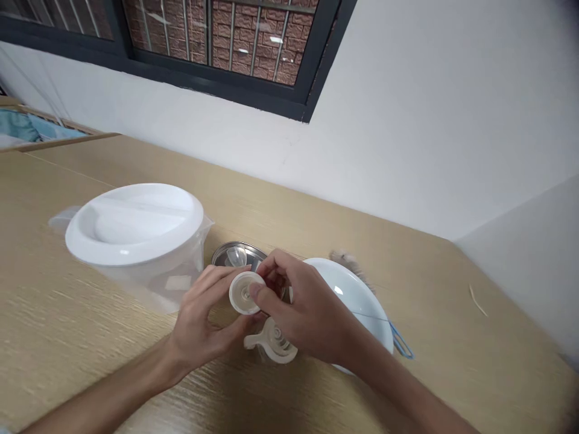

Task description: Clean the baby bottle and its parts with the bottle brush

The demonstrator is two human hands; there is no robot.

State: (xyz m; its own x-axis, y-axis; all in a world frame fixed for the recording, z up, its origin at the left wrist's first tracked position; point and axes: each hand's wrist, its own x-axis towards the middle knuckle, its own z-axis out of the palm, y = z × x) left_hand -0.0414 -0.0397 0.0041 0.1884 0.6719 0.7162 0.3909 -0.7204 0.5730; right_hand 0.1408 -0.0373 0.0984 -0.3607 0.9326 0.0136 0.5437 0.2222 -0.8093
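Round white piece (hollow), in left hand, right hand at rim.

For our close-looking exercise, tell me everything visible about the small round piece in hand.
The small round piece is whitish, plastic-looking, with a pale rim around a beige recess and small central ring. It faces the camera above the table. The left hand holds its side; the right hand lays its thumb over part.
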